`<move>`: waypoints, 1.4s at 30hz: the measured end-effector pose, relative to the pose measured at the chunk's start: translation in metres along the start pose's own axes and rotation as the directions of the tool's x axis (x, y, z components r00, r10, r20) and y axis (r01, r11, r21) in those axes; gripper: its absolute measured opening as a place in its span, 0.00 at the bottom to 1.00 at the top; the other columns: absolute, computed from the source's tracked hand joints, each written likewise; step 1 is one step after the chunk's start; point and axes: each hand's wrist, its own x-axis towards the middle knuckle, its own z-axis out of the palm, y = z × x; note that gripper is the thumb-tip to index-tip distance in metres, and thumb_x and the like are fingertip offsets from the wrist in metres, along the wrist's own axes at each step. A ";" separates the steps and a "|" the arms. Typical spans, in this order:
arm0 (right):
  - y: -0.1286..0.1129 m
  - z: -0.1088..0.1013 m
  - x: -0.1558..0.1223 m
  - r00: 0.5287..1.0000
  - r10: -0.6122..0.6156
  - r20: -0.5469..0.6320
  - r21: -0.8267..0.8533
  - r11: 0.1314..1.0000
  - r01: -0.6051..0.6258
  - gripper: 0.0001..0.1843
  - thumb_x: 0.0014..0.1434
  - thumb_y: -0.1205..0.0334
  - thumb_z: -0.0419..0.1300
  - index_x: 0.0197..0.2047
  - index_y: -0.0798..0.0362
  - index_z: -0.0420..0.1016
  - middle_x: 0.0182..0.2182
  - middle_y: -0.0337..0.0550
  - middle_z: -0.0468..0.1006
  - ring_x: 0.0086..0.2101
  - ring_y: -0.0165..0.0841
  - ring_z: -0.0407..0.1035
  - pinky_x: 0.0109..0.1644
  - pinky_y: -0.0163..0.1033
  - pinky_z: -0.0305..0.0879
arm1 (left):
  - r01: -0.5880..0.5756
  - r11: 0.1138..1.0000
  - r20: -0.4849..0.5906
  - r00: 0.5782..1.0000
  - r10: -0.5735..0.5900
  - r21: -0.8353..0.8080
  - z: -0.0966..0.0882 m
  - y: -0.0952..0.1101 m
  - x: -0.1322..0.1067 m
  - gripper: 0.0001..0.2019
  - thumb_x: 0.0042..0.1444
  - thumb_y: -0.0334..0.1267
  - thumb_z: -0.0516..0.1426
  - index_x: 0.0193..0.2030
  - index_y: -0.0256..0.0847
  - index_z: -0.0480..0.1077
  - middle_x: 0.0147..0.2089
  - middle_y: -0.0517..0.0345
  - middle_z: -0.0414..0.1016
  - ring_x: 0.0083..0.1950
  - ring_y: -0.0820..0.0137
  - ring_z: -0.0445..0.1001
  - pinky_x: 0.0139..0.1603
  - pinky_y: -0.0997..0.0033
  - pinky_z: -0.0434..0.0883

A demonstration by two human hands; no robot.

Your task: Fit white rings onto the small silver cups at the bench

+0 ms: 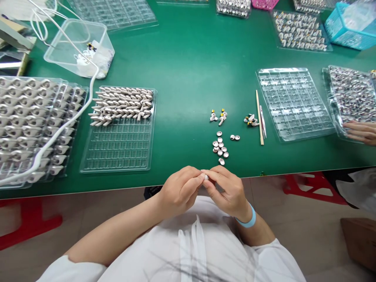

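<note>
A small white earbud part (206,177) is pinched between the fingertips of both hands at the table's front edge. My left hand (181,190) grips it from one side, thumb against forefinger. My right hand (226,192), with a light blue band at the wrist, closes on it from the other side. The fingers cover most of the part. Just beyond the hands lie several round earbud caps (220,143). Farther back is a small group of earbud pieces with yellow tabs (222,117), and a similar cluster (250,120) is to its right.
A wooden stick (259,117) and tweezers (263,122) lie beside a clear tray (296,103). At left, earbud stems fill the back of another tray (117,156). A white cable (60,129) crosses the stacked trays. Another person's hand (362,132) touches the far-right tray.
</note>
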 end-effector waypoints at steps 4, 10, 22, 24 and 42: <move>0.000 0.001 -0.001 1.000 0.002 0.003 -0.042 0.999 -0.002 0.14 0.65 0.69 0.56 0.53 0.54 0.75 0.33 0.45 0.77 0.30 0.30 0.71 0.32 0.36 0.72 | 0.040 0.999 0.038 0.998 -0.042 0.029 0.000 0.001 0.000 0.12 0.61 0.25 0.52 0.50 0.37 0.64 0.37 0.48 0.76 0.36 0.67 0.75 0.34 0.66 0.75; 0.002 0.007 -0.006 1.000 -0.017 -0.026 -0.132 0.991 0.013 0.16 0.65 0.69 0.55 0.54 0.55 0.75 0.29 0.44 0.74 0.28 0.31 0.69 0.29 0.36 0.69 | 0.043 0.996 0.059 0.997 -0.048 0.081 0.000 0.002 0.002 0.11 0.60 0.24 0.50 0.48 0.38 0.63 0.36 0.48 0.75 0.34 0.66 0.73 0.33 0.66 0.74; -0.002 0.010 -0.007 0.996 -0.082 -0.034 -0.188 0.979 0.074 0.17 0.64 0.72 0.54 0.56 0.57 0.72 0.28 0.44 0.72 0.27 0.33 0.67 0.28 0.37 0.67 | -0.012 0.989 0.098 0.995 -0.003 0.150 -0.003 0.006 0.009 0.08 0.60 0.22 0.49 0.44 0.36 0.63 0.32 0.48 0.74 0.31 0.66 0.70 0.29 0.67 0.72; -0.002 0.010 -0.007 0.997 -0.078 -0.020 -0.191 0.979 0.073 0.17 0.64 0.71 0.54 0.55 0.57 0.72 0.28 0.45 0.72 0.28 0.33 0.68 0.28 0.38 0.67 | -0.021 0.986 0.104 0.995 0.003 0.163 -0.003 0.006 0.008 0.09 0.59 0.21 0.49 0.43 0.35 0.63 0.32 0.46 0.74 0.31 0.66 0.70 0.29 0.67 0.72; 0.008 0.012 -0.006 0.990 -0.095 0.102 -0.274 0.954 0.120 0.13 0.65 0.72 0.50 0.49 0.60 0.72 0.28 0.45 0.71 0.28 0.34 0.65 0.29 0.39 0.64 | -0.006 0.968 0.189 0.981 -0.043 0.252 0.001 -0.001 0.002 0.10 0.57 0.22 0.49 0.43 0.38 0.63 0.31 0.51 0.75 0.29 0.67 0.69 0.28 0.69 0.70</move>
